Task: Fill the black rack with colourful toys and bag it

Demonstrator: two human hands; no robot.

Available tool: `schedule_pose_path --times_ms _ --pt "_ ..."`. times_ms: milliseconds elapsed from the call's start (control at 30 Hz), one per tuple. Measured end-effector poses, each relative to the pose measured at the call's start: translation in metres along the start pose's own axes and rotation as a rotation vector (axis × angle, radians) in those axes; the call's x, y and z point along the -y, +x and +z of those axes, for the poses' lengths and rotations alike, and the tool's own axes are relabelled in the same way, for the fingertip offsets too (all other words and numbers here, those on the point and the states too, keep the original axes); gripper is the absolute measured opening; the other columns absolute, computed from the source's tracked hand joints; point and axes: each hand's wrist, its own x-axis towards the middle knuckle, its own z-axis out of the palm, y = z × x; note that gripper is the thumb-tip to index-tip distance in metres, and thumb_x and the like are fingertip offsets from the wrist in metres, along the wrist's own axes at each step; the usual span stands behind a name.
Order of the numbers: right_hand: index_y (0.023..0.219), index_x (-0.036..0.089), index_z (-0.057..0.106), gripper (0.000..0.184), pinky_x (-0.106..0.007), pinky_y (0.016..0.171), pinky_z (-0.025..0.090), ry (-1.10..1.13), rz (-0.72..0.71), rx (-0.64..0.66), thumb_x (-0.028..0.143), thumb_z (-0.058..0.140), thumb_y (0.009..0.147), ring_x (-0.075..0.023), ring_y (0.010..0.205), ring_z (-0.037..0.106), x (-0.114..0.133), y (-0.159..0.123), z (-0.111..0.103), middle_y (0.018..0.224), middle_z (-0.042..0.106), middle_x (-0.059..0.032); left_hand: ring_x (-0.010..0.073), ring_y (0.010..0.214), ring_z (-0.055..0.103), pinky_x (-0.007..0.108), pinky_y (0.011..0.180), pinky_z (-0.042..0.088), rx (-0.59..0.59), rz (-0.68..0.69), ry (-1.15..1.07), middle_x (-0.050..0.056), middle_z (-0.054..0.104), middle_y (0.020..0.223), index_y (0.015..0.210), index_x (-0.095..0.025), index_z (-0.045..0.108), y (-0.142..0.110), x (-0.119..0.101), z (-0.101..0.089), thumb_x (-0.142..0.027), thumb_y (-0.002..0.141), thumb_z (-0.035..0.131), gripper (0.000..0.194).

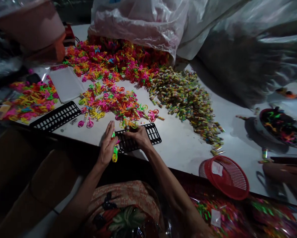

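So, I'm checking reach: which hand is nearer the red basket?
Right: the right hand is over a black tray, left of the basket; the left hand is farther left.

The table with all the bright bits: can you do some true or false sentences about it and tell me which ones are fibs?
1. The left hand holds bright plastic pieces. True.
2. The right hand is inside the red basket. False: the right hand is at a black grid tray, well apart from the red basket.
3. There is just one black grid tray on the table. False: there is a second black grid tray, farther left.
4. In the picture, the pile of small tubes lies left of the red basket. True.
5. The red basket is full to the top with plastic pieces. False: its inside wall shows, with a pale label.
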Motion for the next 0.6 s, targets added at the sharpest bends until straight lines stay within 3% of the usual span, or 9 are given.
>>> schedule_pose_path --times_ms 167,300,467,600 --pt "0.065 0.018 0.051 0.023 -0.022 0.054 0.035 -0.205 -0.103 -0.004 0.037 0.064 0.066 -0.0106 0.057 0.044 -0.012 0.009 0.016 0.059 0.049 0.0043 0.0182 0.145 0.013 0.037 0.119 0.011 -0.010 0.004 0.005 -0.003 0.025 0.156 0.146 -0.028 0.033 0.000 0.001 0.000 -0.021 0.085 0.046 0.063" --pt "0.068 0.018 0.052 0.013 -0.022 0.057 0.035 -0.511 -0.208 0.056 0.029 0.057 0.072 -0.0120 0.063 0.048 -0.014 0.012 0.018 0.066 0.053 0.0022 0.0175 0.145 0.015 0.037 0.119 0.011 -0.021 0.010 0.015 -0.002 0.025 0.156 0.145 -0.029 0.034 -0.002 0.001 0.003 -0.023 0.087 0.045 0.060" --pt "0.087 0.015 0.061 0.014 -0.026 0.060 0.035 -1.076 -0.236 0.242 0.020 0.051 0.080 -0.0178 0.071 0.056 0.004 0.010 0.029 0.085 0.063 -0.0069 0.0192 0.145 0.015 0.037 0.118 0.014 -0.001 0.073 0.088 0.001 0.018 0.159 0.146 -0.029 0.031 -0.001 0.003 0.004 -0.034 0.091 0.043 0.057" --pt "0.099 0.014 0.064 0.021 -0.027 0.065 0.039 -1.206 -0.252 0.403 0.016 0.051 0.082 -0.0200 0.082 0.060 0.020 0.011 0.023 0.098 0.065 -0.0103 0.0218 0.146 0.012 0.040 0.117 0.018 0.078 0.090 0.171 0.001 0.012 0.160 0.144 -0.031 0.036 0.003 0.007 0.001 -0.039 0.091 0.044 0.054"
